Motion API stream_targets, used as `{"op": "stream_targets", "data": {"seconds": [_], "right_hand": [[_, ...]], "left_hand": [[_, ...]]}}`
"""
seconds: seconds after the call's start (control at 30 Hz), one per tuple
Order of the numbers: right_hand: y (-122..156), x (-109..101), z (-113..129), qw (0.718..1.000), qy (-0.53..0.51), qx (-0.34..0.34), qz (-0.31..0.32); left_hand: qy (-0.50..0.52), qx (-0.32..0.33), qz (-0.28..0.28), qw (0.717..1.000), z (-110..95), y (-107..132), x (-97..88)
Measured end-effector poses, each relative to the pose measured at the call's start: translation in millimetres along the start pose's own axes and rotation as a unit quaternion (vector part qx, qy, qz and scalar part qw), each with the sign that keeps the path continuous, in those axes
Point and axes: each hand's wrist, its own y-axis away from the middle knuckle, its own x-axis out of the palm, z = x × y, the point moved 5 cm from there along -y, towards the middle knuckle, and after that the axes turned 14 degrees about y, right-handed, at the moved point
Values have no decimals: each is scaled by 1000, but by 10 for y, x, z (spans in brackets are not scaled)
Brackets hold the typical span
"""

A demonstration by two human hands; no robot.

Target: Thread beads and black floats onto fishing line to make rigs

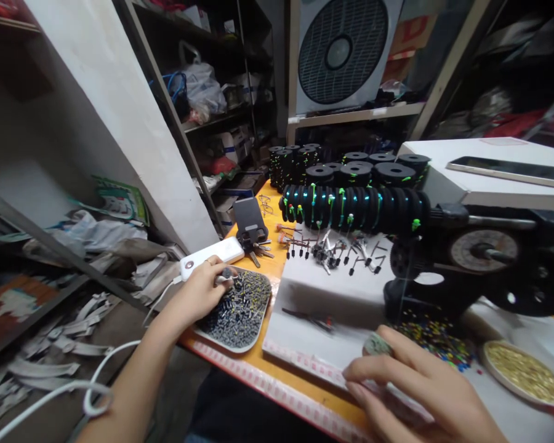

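My left hand (202, 292) rests over a shallow tray (253, 339) heaped with small grey cylindrical pieces, its fingers pinched on one of them at the tray's far edge. My right hand (415, 384) lies low at the front of a white block (314, 292), fingers curled and pressed together near a small round grey object (376, 346); whether it grips anything is hidden. A row of black spools with green thread (351, 208) sits on a horizontal spindle above the block. Several small black-tipped pins (337, 251) lie on the block's top.
A black winding machine (471, 258) stands at right. Stacked black spools (351, 166) sit behind. A white power bank (212, 255), keys (258, 249), a dish of gold pieces (524, 372), coloured beads (436, 338), a white box (489, 178) and shelving surround the orange table (277, 381).
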Motion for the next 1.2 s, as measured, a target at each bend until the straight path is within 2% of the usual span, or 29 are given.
{"op": "stream_targets", "data": {"seconds": [0.17, 0.27, 0.37, 0.47, 0.53, 0.6, 0.67, 0.73, 0.8, 0.87, 0.93, 1.03, 1.2], "right_hand": [[89, -30, -74, 999, -3, -17, 37], [144, -20, -97, 996, 2, -40, 82], [160, -17, -96, 994, 7, -46, 94], [141, -26, -86, 996, 9, -30, 85], [120, -31, -87, 997, 6, -7, 81], [102, -37, -92, 997, -1, 17, 78], [92, -44, -101, 996, -11, 39, 74], [94, -51, -104, 996, -30, 54, 70], [105, -50, -105, 993, -65, 66, 72], [118, -39, -108, 987, -110, 86, 82], [124, -18, -107, 978, -153, 105, 99], [120, 7, -91, 967, -192, 120, 120], [122, -2, -79, 962, -206, 136, 119]], "left_hand": [[-36, -19, 70, 997, 82, -53, 83], [-31, -26, 76, 996, 81, -51, 73], [-12, -25, 60, 998, 12, -52, 37], [20, -23, -7, 1000, -162, 4, -19], [57, -28, -56, 996, -336, 123, 7], [119, -31, -63, 990, -542, 297, 162], [192, -28, -48, 980, -749, 487, 415], [393, -72, -19, 916, -881, 651, 748], [535, -91, -20, 840, -985, 752, 1039], [629, -106, -24, 770, -1048, 795, 1265], [683, -128, -29, 718, -1072, 808, 1408], [711, -154, -37, 685, -1078, 819, 1483], [713, -185, -29, 675, -1093, 849, 1485]]}}
